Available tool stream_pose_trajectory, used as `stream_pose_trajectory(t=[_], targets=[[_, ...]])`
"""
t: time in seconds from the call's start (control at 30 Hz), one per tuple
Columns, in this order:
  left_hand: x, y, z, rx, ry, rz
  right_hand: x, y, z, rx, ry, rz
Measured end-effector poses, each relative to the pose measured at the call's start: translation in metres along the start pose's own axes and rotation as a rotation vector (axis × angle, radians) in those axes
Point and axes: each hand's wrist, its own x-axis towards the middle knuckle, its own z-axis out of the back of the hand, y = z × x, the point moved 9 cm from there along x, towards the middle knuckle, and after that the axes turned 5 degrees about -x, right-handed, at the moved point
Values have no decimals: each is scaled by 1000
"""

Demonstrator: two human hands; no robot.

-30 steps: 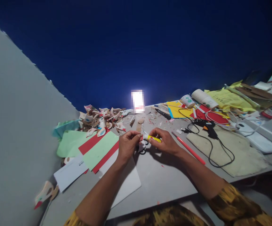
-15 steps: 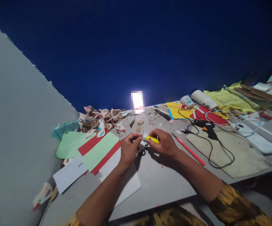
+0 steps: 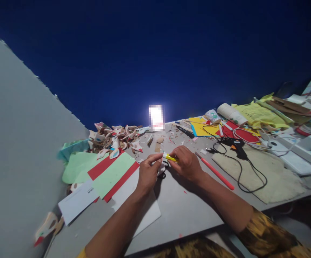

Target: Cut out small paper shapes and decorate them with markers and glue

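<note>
My right hand (image 3: 187,164) is closed round a small yellow glue stick (image 3: 170,157), whose white tip points left. My left hand (image 3: 148,172) is pinched just beside that tip, its thumb and forefinger pressed together on something small I cannot make out. Both hands hover over the grey table (image 3: 187,208). Black-handled scissors (image 3: 163,173) lie on the table right under them. A white sheet (image 3: 140,208) lies under my left wrist.
Left of the hands lie green and red paper sheets (image 3: 112,173) and a heap of cut cardboard shapes (image 3: 114,139). To the right lie a red pencil (image 3: 216,172), a black glue gun (image 3: 237,147) with its cord on a beige mat (image 3: 276,175), and yellow papers (image 3: 257,113).
Both hands have stayed close together and drifted slightly up the table. The glue stick's tip has come nearer to the left fingertips.
</note>
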Motion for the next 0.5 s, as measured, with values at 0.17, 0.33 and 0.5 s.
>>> stream_pose_trajectory(t=[0.17,0.33,0.5], targets=[[-2,26,0,-156,14,164,0,12,8,-148,-38,58],[-1,34,-2,-209,37,231,1,21,16,-219,-68,72],[-2,31,-5,-218,44,241,1,21,15,-231,-73,64]])
